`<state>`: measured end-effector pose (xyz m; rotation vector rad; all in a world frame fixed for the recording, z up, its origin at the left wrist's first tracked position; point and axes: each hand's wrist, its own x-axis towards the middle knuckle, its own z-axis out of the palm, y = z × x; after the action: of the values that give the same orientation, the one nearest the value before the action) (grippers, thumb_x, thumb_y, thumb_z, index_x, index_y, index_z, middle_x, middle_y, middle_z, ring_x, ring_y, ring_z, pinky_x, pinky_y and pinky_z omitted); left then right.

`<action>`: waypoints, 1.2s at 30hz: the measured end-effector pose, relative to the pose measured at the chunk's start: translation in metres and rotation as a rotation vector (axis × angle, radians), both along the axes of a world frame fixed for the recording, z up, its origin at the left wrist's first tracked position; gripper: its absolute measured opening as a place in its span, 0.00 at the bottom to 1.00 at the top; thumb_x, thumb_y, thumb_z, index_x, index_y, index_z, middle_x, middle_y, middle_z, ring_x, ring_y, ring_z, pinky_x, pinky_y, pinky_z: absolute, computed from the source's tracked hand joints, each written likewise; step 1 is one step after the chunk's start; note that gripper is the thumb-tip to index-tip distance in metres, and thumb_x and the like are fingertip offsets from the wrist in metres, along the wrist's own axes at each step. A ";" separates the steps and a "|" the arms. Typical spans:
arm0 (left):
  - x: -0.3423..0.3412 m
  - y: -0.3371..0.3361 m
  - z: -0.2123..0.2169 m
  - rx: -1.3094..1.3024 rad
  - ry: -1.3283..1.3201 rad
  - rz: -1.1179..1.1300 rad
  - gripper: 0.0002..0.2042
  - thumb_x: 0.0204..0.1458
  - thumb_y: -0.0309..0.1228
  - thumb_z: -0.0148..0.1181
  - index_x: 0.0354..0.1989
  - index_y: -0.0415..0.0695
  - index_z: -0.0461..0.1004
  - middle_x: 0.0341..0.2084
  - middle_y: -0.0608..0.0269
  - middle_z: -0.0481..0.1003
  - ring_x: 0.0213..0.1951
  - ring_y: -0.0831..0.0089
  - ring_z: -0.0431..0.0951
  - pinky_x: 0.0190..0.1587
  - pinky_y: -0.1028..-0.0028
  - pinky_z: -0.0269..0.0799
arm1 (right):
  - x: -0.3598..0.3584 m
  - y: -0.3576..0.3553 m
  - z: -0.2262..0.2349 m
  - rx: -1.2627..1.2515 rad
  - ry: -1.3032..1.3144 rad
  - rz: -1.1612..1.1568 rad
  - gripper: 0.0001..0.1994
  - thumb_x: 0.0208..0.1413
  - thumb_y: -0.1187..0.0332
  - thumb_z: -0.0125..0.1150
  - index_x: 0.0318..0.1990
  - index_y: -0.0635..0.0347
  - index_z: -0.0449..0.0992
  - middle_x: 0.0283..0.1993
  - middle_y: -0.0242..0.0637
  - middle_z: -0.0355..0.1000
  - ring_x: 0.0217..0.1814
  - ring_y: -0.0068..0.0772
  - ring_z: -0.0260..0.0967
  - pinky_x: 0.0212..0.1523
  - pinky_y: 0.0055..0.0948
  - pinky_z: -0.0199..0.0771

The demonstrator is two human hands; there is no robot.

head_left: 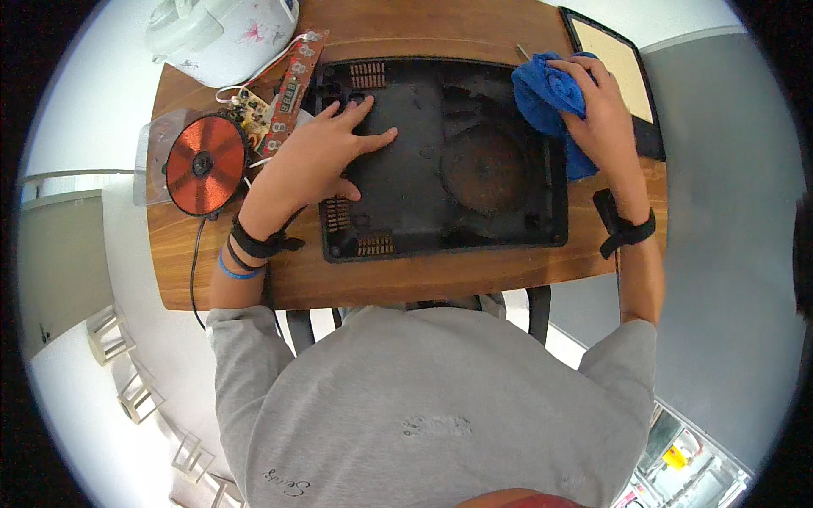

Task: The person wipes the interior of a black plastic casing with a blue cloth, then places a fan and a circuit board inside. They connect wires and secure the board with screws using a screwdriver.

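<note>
Under both hands runs the wooden surface (474, 279), and on it, right in the middle, lies the big black plastic housing (440, 161), an open shallow shell with its dusty inside facing up. The left hand (326, 157) lies flat and spread on the housing's floor near its left wall, fingers open, pinning the shell and gripping nothing. The right hand (605, 106) is over the housing's far right corner, fingers curled tight around a bunched blue cloth (546, 93) that presses against the rim there.

The wiping looks best done with that flat palm bearing down so the shell cannot skate, and the cloth worked into corners and along the vent slots, where grime seems thickest. The round brownish patch between the hands looks like it wants firm circular strokes.

As for what the shell holds: apart from dust and that stain, only moulded ribs and grilles show.

Beyond the left hand sits a white rice cooker (224, 34), lid down, its contents hidden. Just left of that hand lies a copper-coloured coil disc (205, 165), and between coil and housing a long reddish circuit board (292, 89) with wires. Past the right hand leans a dark-framed flat panel (614, 63), half off the surface's edge.
</note>
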<state>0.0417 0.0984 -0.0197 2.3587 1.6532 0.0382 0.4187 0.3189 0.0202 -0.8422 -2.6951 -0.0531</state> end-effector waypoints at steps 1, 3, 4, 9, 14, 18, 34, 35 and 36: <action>0.001 0.000 0.000 -0.017 -0.004 0.008 0.55 0.35 0.34 0.91 0.80 0.62 0.73 0.82 0.41 0.62 0.74 0.29 0.71 0.78 0.47 0.71 | -0.002 0.005 -0.015 0.058 0.069 0.003 0.37 0.53 0.73 0.79 0.72 0.41 0.77 0.74 0.48 0.72 0.69 0.67 0.76 0.70 0.53 0.81; 0.001 -0.002 0.000 0.014 0.007 -0.009 0.54 0.35 0.34 0.91 0.79 0.59 0.74 0.80 0.35 0.63 0.74 0.32 0.71 0.79 0.46 0.69 | -0.004 0.006 -0.033 -0.051 0.027 -0.036 0.40 0.57 0.72 0.79 0.77 0.36 0.71 0.75 0.50 0.69 0.69 0.70 0.75 0.67 0.56 0.82; 0.000 -0.001 -0.001 0.033 0.003 -0.028 0.54 0.35 0.35 0.91 0.79 0.59 0.74 0.80 0.34 0.63 0.75 0.33 0.71 0.80 0.46 0.68 | -0.004 0.001 -0.032 -0.113 -0.017 -0.077 0.41 0.57 0.73 0.80 0.77 0.35 0.70 0.74 0.50 0.69 0.69 0.70 0.75 0.67 0.56 0.83; 0.002 -0.004 0.000 -0.020 -0.029 0.013 0.57 0.33 0.33 0.90 0.81 0.62 0.70 0.84 0.36 0.57 0.79 0.33 0.65 0.84 0.46 0.63 | -0.005 -0.042 0.014 -0.108 -0.342 -0.043 0.45 0.48 0.76 0.83 0.74 0.34 0.72 0.67 0.44 0.73 0.65 0.61 0.80 0.54 0.52 0.89; -0.001 -0.006 -0.005 0.016 -0.059 -0.002 0.59 0.31 0.34 0.91 0.82 0.61 0.70 0.84 0.36 0.58 0.79 0.32 0.66 0.83 0.45 0.64 | -0.046 -0.065 0.063 -0.080 -0.238 0.050 0.40 0.44 0.79 0.80 0.68 0.36 0.78 0.61 0.37 0.76 0.61 0.54 0.82 0.52 0.49 0.89; 0.002 0.001 -0.001 0.017 -0.015 -0.025 0.57 0.31 0.33 0.91 0.80 0.61 0.73 0.80 0.39 0.64 0.77 0.35 0.69 0.81 0.47 0.68 | -0.115 -0.053 0.050 -0.020 -0.010 0.304 0.42 0.47 0.81 0.76 0.72 0.34 0.77 0.68 0.39 0.75 0.65 0.57 0.79 0.59 0.48 0.86; 0.003 0.000 0.000 -0.033 -0.030 0.052 0.57 0.33 0.31 0.90 0.80 0.69 0.72 0.86 0.51 0.58 0.77 0.27 0.67 0.78 0.44 0.72 | -0.069 0.040 -0.022 -0.221 -0.013 0.321 0.40 0.52 0.80 0.75 0.74 0.41 0.73 0.69 0.48 0.73 0.71 0.65 0.75 0.70 0.51 0.81; 0.003 0.001 -0.001 -0.041 -0.035 0.053 0.57 0.32 0.31 0.91 0.80 0.69 0.72 0.86 0.51 0.57 0.77 0.27 0.67 0.79 0.44 0.72 | -0.049 0.036 -0.019 -0.233 0.019 0.288 0.40 0.51 0.82 0.74 0.74 0.43 0.73 0.69 0.48 0.73 0.71 0.66 0.74 0.70 0.49 0.80; 0.003 0.001 -0.003 -0.034 -0.041 0.031 0.57 0.32 0.30 0.91 0.80 0.69 0.72 0.86 0.51 0.57 0.77 0.26 0.66 0.79 0.44 0.71 | -0.036 0.030 -0.015 -0.342 0.087 0.283 0.39 0.51 0.83 0.72 0.73 0.44 0.74 0.69 0.47 0.72 0.71 0.64 0.74 0.70 0.49 0.79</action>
<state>0.0442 0.0996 -0.0225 2.2919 1.6580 0.0631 0.3822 0.3490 0.0054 -0.5247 -2.7502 0.5077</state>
